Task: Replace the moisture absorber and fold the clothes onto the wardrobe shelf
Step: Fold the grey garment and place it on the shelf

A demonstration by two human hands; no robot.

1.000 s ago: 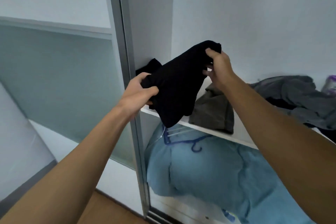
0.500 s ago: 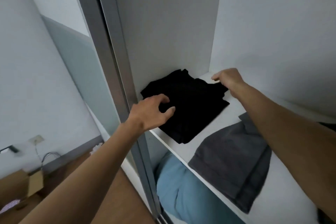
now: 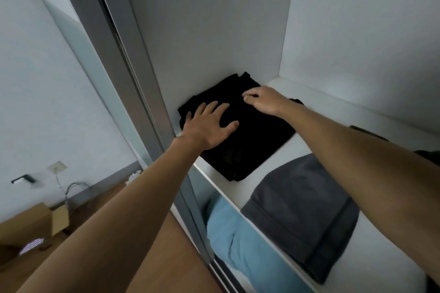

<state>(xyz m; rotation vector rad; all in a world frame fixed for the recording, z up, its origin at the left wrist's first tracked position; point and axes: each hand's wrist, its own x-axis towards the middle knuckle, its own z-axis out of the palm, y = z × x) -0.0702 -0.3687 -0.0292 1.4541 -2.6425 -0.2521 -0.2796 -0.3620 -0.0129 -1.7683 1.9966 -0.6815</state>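
A folded black garment [image 3: 252,140] lies on the white wardrobe shelf [image 3: 319,112], pushed into the left back corner. My left hand [image 3: 209,126] rests flat on its near left part, fingers spread. My right hand [image 3: 264,101] presses on its far edge with the fingers curled down onto the cloth. A folded dark grey garment [image 3: 302,209] lies further right on the same shelf, under my right forearm. No moisture absorber is in view.
The grey sliding door frame [image 3: 133,78] runs just left of the shelf. A light blue bundle [image 3: 240,242] fills the space below the shelf. A cardboard box [image 3: 35,223] stands on the wooden floor at lower left, by a wall socket with cables.
The black garment was held up in both hands, then laid on the shelf. Now both hands rest on top of it. The view has swung closer to the shelf corner.
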